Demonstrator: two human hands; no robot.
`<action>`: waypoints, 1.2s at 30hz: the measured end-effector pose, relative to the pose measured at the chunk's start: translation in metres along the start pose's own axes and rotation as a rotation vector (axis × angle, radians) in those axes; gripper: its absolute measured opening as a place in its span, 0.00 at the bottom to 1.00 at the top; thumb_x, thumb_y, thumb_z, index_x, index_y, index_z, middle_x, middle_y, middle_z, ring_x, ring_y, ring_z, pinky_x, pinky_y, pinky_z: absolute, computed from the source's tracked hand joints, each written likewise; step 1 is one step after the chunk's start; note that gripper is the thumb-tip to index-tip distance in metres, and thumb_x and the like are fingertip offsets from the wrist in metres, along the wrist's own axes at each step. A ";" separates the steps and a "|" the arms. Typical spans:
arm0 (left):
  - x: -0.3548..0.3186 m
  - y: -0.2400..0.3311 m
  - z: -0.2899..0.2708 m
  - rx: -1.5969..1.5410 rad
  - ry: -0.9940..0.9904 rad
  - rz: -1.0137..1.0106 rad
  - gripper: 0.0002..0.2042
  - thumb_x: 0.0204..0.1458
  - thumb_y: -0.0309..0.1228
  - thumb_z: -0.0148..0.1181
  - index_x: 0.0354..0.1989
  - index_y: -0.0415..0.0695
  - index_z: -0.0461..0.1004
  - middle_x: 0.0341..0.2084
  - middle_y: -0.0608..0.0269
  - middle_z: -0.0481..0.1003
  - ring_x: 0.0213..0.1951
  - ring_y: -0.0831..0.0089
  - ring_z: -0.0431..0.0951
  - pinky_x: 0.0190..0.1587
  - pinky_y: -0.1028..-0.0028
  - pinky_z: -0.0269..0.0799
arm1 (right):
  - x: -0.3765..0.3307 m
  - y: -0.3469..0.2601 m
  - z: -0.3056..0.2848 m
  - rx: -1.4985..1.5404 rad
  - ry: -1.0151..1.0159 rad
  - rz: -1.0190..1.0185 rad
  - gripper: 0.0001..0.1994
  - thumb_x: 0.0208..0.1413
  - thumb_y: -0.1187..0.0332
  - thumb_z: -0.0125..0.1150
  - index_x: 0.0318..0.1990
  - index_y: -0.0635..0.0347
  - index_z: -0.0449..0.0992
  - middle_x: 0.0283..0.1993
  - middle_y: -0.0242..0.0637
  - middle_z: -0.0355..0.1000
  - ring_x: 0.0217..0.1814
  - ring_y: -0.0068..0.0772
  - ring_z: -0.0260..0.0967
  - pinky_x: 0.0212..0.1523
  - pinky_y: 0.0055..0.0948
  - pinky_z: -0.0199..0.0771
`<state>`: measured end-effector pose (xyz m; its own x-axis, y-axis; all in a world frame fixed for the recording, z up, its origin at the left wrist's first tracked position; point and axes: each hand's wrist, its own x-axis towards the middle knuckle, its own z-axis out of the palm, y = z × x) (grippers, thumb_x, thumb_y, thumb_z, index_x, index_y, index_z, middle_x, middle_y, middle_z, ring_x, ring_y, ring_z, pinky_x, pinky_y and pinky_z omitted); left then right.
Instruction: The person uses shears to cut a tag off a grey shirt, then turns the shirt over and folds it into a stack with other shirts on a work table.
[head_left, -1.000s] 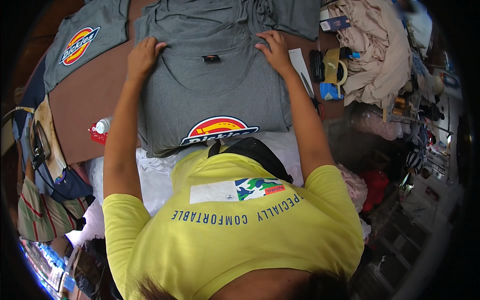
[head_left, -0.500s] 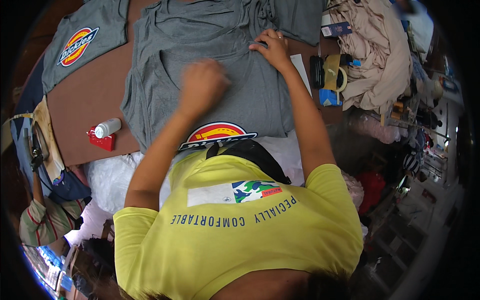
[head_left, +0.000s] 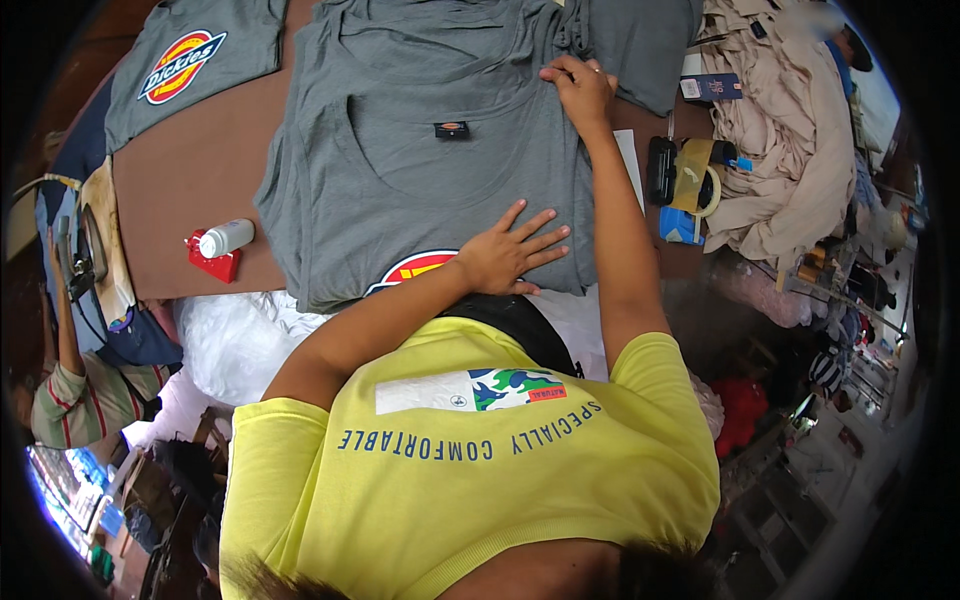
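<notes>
1. The left hand (head_left: pixel 512 250) lay flat and wide open, fingers spread, pressing on the lower part of the grey T-shirt (head_left: pixel 420 170), just beside its red and yellow printed emblem (head_left: pixel 412 270).
2. The right hand (head_left: pixel 578 88) rested on the upper right part of the same shirt, fingers bent and partly closed over a bunched fold of the cloth; whether it pinched the fold could not be told.
3. The grey T-shirt lay spread across the middle of the brown surface (head_left: pixel 195 200), a small dark label (head_left: pixel 451 129) at its neck.
4. A second grey T-shirt (head_left: pixel 190 65) with a like emblem lay at the far left of the surface, apart from the first.
5. A small white bottle (head_left: pixel 226 238) lay on a red holder (head_left: pixel 212 262) just left of the spread shirt.
6. To the right stood a tape dispenser (head_left: pixel 695 175) and a heap of beige cloth (head_left: pixel 790 140).
7. The person's yellow shirt (head_left: pixel 470 480) hid the near edge of the surface.
</notes>
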<state>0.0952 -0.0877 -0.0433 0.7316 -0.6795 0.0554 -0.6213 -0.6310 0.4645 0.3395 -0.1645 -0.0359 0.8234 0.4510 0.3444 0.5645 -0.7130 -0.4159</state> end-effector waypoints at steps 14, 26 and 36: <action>-0.020 -0.029 -0.024 0.141 0.158 0.145 0.23 0.49 0.45 0.49 0.54 0.52 0.63 0.53 0.63 0.62 0.59 0.61 0.56 0.62 0.50 0.38 | -0.023 0.001 -0.012 -0.116 -0.064 -0.292 0.15 0.47 0.53 0.57 0.35 0.51 0.72 0.35 0.29 0.69 0.42 0.36 0.64 0.44 0.38 0.57; -0.123 -0.170 -0.150 0.428 0.274 -0.867 0.18 0.52 0.49 0.47 0.34 0.46 0.65 0.29 0.53 0.73 0.33 0.57 0.72 0.33 0.61 0.65 | -0.027 -0.001 -0.020 0.113 -0.183 0.124 0.16 0.46 0.51 0.59 0.34 0.52 0.75 0.35 0.32 0.71 0.45 0.38 0.65 0.48 0.42 0.59; -0.145 -0.221 -0.153 -0.171 0.491 -0.830 0.21 0.50 0.50 0.51 0.30 0.40 0.68 0.22 0.50 0.71 0.27 0.61 0.73 0.31 0.69 0.64 | -0.010 0.008 -0.018 0.386 -0.152 0.147 0.13 0.46 0.57 0.61 0.33 0.56 0.74 0.33 0.33 0.72 0.33 0.32 0.67 0.37 0.31 0.65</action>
<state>0.1693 0.2076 -0.0183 0.9773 0.2118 -0.0033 0.1644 -0.7488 0.6421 0.3352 -0.1843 -0.0275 0.8796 0.4540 0.1421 0.3970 -0.5360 -0.7451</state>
